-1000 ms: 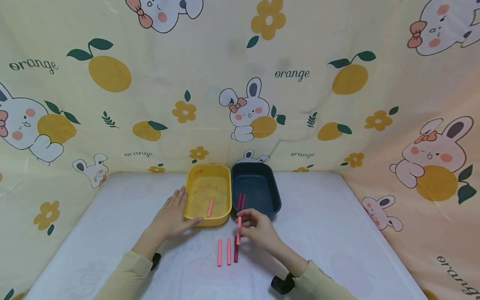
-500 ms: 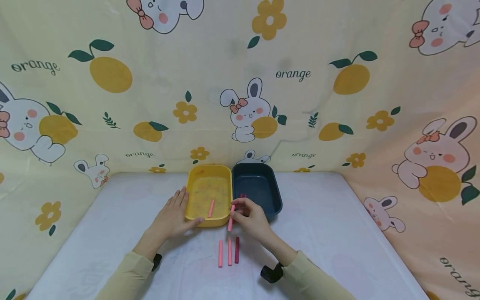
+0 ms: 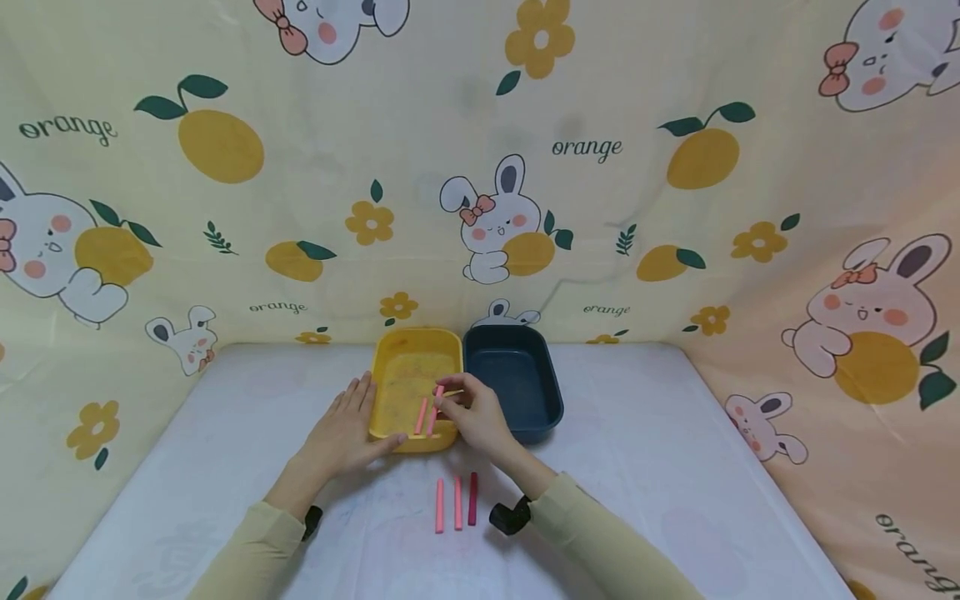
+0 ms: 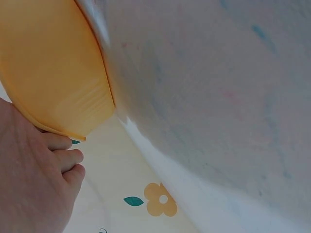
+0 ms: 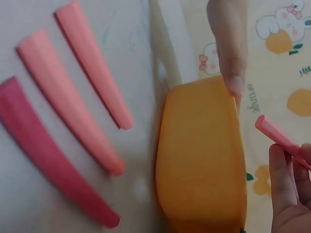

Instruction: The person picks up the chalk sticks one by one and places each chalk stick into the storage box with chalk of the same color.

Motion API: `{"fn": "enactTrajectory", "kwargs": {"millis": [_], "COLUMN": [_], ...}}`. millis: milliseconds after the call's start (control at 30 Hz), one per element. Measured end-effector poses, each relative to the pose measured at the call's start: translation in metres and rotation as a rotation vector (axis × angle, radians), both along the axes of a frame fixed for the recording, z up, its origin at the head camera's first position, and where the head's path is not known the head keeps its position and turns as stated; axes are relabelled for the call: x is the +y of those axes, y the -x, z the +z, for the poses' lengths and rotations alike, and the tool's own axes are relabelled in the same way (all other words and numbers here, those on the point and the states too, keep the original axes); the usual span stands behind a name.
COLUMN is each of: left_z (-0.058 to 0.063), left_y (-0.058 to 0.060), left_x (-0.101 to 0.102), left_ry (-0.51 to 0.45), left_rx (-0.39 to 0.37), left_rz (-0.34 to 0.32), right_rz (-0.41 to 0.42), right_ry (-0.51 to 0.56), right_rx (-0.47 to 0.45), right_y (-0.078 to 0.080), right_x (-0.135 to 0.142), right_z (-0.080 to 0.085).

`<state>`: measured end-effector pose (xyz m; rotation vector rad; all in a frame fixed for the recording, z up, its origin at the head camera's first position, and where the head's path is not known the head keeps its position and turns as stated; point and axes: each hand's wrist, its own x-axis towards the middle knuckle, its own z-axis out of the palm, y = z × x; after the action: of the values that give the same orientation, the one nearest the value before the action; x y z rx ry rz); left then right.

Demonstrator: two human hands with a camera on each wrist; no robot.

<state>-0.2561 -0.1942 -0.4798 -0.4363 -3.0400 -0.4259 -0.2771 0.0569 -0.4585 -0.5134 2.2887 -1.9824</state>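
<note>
Over the near end of the yellow tub (image 3: 408,358), the right hand (image 3: 480,417) pinches a pink stick (image 3: 432,423) between thumb and fingers, aslant beside a loose pink stick (image 3: 421,415) on the tub's floor. Whether its tip touches down, I can't tell from where I stand. The grip sits on the upper part — presumably so the fingers stay clear of the bottom. The left hand (image 3: 345,433) lies unclenched along the outer wall, thumb on the near rim, probably steadying it. Nearer the person, on the white cloth (image 3: 637,467), a left pink stick (image 3: 439,506), a middle pink stick (image 3: 458,503) and a crimson stick (image 3: 472,498) lie nearly parallel — slim and smooth-looking. The tub, round-cornered and scuffed inside, looks like moulded plastic, as does the dark blue tub (image 3: 517,375) alongside.
</note>
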Motion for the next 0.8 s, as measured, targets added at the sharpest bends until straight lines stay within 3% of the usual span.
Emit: {"fn": "enactTrajectory", "kwargs": {"millis": [267, 567, 800], "left_z": [-0.001, 0.0, 0.0], "left_y": [0.001, 0.001, 0.0], "left_x": [0.0, -0.002, -0.003], "left_ry": [-0.004, 0.001, -0.002], "left_rx": [0.016, 0.041, 0.039], "left_rz": [-0.017, -0.023, -0.027], "right_rz": [0.017, 0.023, 0.066], "right_ry": [0.023, -0.045, -0.108], "right_rx": [-0.003, 0.005, -0.038], "right_y": [0.011, 0.028, 0.039], "right_x": [-0.021, -0.042, -0.058], "right_z": [-0.001, -0.005, -0.007]}}
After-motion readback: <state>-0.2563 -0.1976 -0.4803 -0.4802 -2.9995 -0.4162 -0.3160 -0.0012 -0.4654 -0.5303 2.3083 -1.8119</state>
